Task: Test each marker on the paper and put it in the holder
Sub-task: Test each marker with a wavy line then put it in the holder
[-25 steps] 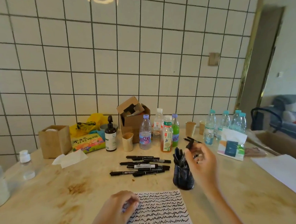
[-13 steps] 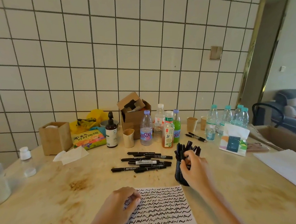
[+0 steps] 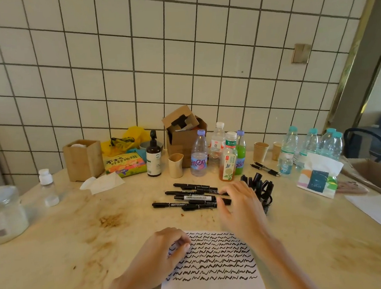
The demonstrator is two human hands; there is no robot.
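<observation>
A white sheet of paper (image 3: 214, 285) with rows of black squiggles lies at the near edge of the table. My left hand (image 3: 163, 254) rests on its top left corner with fingers curled under, holding nothing. Several black markers (image 3: 188, 198) lie in a loose pile in the middle of the table. My right hand (image 3: 239, 206) hovers at the pile's right end, fingers spread and relaxed, empty. Behind that hand stands the black mesh holder (image 3: 266, 197), partly hidden, with several markers (image 3: 255, 181) sticking out of it.
Bottles (image 3: 227, 157), paper cups (image 3: 176, 165), a cardboard box (image 3: 184, 133), a wooden box (image 3: 83, 159) and a book (image 3: 124, 164) line the wall side. A glass jar (image 3: 4, 216) stands far left, a tissue pack (image 3: 319, 177) and two pens (image 3: 265, 169) to the right.
My right hand dropped a marker into the holder, let go, and moved left to the pile of markers. My left hand stayed on the paper.
</observation>
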